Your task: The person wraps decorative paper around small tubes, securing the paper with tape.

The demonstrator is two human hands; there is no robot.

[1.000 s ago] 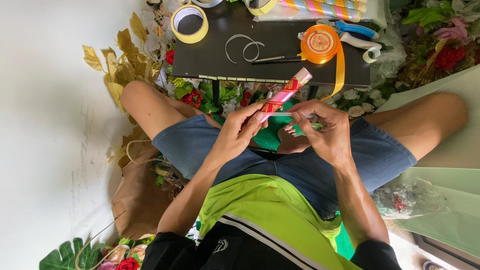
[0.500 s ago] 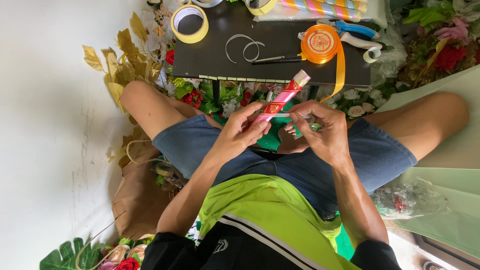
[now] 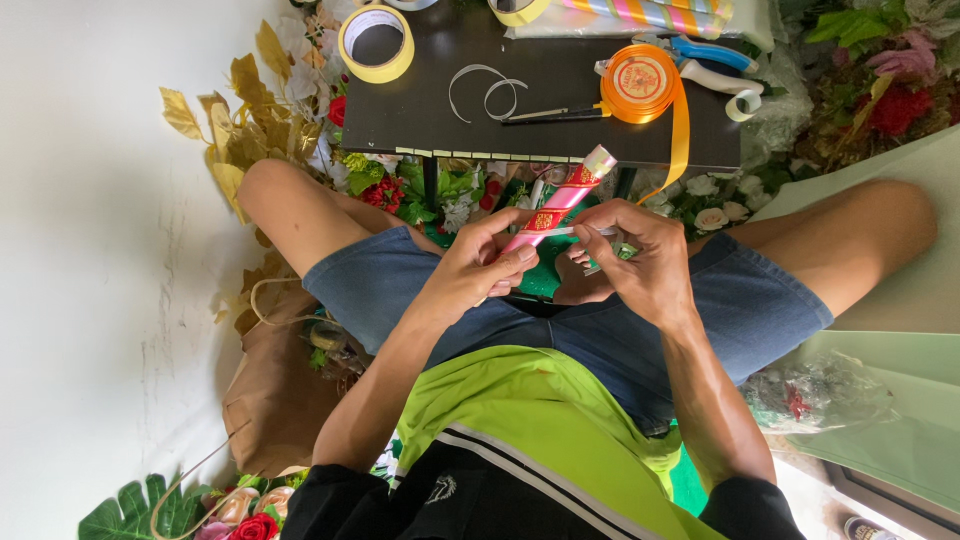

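Note:
I sit cross-legged and hold a thin pink and red rolled tube (image 3: 562,198) over my lap. My left hand (image 3: 480,265) grips its lower end with fingers curled around it. My right hand (image 3: 640,260) pinches a strip of clear tape against the tube's middle, fingers closed on it. The tube's upper end points up toward the edge of a low black table (image 3: 420,110).
On the table lie a yellow tape roll (image 3: 376,42), an orange ribbon spool (image 3: 641,84) with a hanging tail, scissors (image 3: 545,114), cut ribbon loops (image 3: 485,88) and a blue-handled tool (image 3: 715,62). Artificial flowers and gold leaves (image 3: 240,110) surround my legs; green paper sheets (image 3: 900,330) lie right.
The tube has shifted slightly and my right-hand fingers have moved along it with the tape. Both hands stay at my lap.

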